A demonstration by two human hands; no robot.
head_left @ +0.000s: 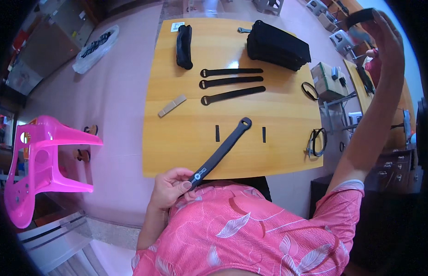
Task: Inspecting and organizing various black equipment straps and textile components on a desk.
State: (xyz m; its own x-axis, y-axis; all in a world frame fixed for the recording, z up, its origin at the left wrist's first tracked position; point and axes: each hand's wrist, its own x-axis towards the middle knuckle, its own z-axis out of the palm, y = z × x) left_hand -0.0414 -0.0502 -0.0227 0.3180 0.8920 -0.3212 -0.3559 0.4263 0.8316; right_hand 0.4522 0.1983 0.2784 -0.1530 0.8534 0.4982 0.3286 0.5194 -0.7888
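Close to my body, my left hand pinches one end of a black hook-and-loop cable strap. The strap slants up over the table, its slotted round end farthest from me. My right hand is raised high at the far right, its fingers around a dark curved band-like piece whose kind I cannot make out. Beyond the held strap, three similar black straps lie side by side. Two short black strips stand apart on the wood, on either side of the held strap.
The wooden table carries a black zippered case, a narrow black pouch, a beige clip-like piece and a looped black band at its right edge. A pink stool stands left; a cardboard box is at right.
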